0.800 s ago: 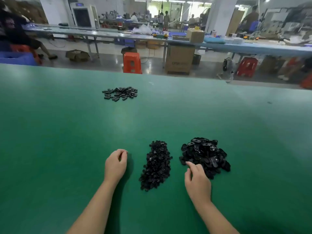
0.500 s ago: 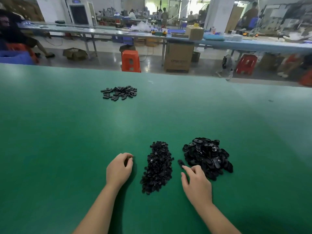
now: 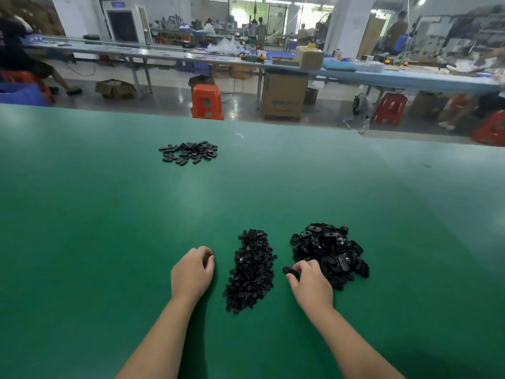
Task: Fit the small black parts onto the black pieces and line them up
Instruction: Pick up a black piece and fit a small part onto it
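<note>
A heap of small black parts (image 3: 252,269) lies on the green table in front of me. To its right is a heap of larger black oval pieces (image 3: 332,248). My right hand (image 3: 310,285) sits at the near left edge of that heap and pinches one black oval piece (image 3: 288,270) between thumb and fingers. My left hand (image 3: 192,272) rests on the table left of the small parts, fingers curled, and nothing shows in it. Farther back on the left lies a flat group of several black oval pieces (image 3: 189,152).
The green table (image 3: 109,242) stretches wide to both sides and ends at a far edge. Beyond it are orange stools (image 3: 207,101), cardboard boxes (image 3: 284,97), long benches and people at work.
My right hand has drawn one oval piece out of the right heap toward the left. My left hand has curled its fingers and barely shifted.
</note>
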Available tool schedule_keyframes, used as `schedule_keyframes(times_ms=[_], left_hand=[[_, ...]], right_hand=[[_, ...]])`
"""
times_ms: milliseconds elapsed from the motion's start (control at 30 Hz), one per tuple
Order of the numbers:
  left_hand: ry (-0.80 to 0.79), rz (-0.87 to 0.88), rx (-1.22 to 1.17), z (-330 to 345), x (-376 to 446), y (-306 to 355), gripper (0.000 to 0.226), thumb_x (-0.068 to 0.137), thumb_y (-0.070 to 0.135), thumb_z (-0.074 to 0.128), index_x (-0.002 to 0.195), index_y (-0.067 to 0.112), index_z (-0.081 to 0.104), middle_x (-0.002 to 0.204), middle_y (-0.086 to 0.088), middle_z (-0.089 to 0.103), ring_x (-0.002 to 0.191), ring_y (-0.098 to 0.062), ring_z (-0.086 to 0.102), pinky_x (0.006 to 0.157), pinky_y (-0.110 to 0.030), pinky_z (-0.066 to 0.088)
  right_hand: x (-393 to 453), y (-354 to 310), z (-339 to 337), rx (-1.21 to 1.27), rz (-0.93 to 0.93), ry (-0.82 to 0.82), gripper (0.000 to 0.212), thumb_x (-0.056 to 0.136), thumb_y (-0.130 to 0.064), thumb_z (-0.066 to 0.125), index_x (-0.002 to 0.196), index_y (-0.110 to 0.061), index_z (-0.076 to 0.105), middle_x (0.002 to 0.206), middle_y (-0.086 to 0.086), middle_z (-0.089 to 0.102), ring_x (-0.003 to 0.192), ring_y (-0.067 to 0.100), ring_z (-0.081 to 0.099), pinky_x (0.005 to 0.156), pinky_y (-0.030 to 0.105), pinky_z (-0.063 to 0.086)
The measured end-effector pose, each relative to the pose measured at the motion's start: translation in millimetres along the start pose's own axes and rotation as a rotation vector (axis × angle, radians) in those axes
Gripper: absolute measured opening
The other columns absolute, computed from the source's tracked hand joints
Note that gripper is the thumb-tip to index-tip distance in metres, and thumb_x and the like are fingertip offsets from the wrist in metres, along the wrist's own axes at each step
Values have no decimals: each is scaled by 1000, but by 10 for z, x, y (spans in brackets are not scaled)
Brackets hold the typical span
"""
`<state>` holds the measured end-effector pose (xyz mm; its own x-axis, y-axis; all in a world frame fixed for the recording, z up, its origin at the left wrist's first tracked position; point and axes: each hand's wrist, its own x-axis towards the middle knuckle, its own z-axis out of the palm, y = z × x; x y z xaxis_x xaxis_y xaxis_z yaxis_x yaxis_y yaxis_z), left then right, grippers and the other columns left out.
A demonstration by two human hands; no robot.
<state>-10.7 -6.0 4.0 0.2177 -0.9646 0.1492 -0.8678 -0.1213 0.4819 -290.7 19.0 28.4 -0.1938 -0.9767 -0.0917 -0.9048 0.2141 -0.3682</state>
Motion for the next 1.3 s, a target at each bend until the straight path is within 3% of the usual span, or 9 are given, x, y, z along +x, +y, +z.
schedule_keyframes(times_ms=[100, 167, 300, 400, 667, 733, 900, 1033, 1300], left_hand=[[-2, 0, -8, 1, -15, -18, 12, 97, 33, 53, 98, 35, 65, 82, 17, 57, 68, 1, 54, 50, -21, 37], [3, 3, -10, -2, -21, -36, 14, 97, 30, 54, 101, 33, 66, 82, 17, 56, 67, 2, 53, 50, -20, 35], [3, 14, 42, -7, -37, 8, 18, 96, 27, 53, 109, 33, 64, 78, 14, 53, 62, -1, 52, 47, -22, 34], [-18, 13, 50, -25, -41, 38, 18, 98, 31, 52, 108, 36, 65, 80, 15, 54, 66, -1, 53, 48, -22, 36], [-120, 88, -64, 58, -119, 244, 17, 99, 42, 52, 98, 39, 69, 88, 24, 63, 78, 7, 55, 57, -16, 37], [-127, 81, -74, 58, -109, 236, 18, 100, 44, 51, 99, 40, 69, 89, 23, 62, 78, 6, 55, 57, -16, 37], [-170, 110, -56, 45, -119, 213, 14, 94, 53, 60, 101, 45, 70, 86, 21, 57, 78, 0, 57, 63, -21, 45], [-107, 89, -50, 57, -135, 251, 12, 95, 46, 63, 96, 43, 74, 83, 20, 58, 73, 0, 57, 57, -20, 43], [-27, 73, -62, 101, -174, 260, 12, 94, 42, 65, 89, 34, 73, 84, 19, 57, 69, -2, 57, 56, -20, 45]], right_hand=[[3, -15, 35, 160, -10, 28, 5, 101, -27, 60, 102, -24, 56, 102, -7, 58, 73, 11, 59, 62, 29, 49], [3, -34, 84, 335, -32, 45, 6, 100, -21, 62, 98, -22, 56, 90, -8, 62, 70, 9, 57, 60, 25, 46], [-53, -52, 150, 642, 6, 130, 13, 100, -15, 61, 111, -20, 56, 96, -4, 63, 88, 14, 61, 73, 25, 49], [-73, -21, 207, 650, -29, 149, 15, 101, -15, 59, 114, -23, 58, 99, -5, 64, 88, 11, 61, 76, 25, 51], [-23, 40, 252, 746, 28, 146, 8, 102, -16, 58, 101, -24, 56, 89, -8, 72, 72, 8, 66, 60, 27, 52], [-16, 46, 263, 793, 39, 157, 4, 103, -16, 56, 105, -20, 56, 88, -10, 73, 76, 7, 70, 64, 34, 59], [-14, 26, 273, 778, 38, 148, 17, 106, -15, 49, 119, -26, 52, 95, -8, 71, 78, 6, 68, 67, 29, 58], [-1, 29, 278, 790, 52, 128, 26, 105, -6, 45, 122, -25, 52, 99, -6, 69, 74, 11, 65, 67, 33, 57], [14, 29, 280, 809, 60, 142, 12, 106, -11, 48, 113, -20, 52, 100, -10, 71, 66, 5, 64, 62, 26, 57]])
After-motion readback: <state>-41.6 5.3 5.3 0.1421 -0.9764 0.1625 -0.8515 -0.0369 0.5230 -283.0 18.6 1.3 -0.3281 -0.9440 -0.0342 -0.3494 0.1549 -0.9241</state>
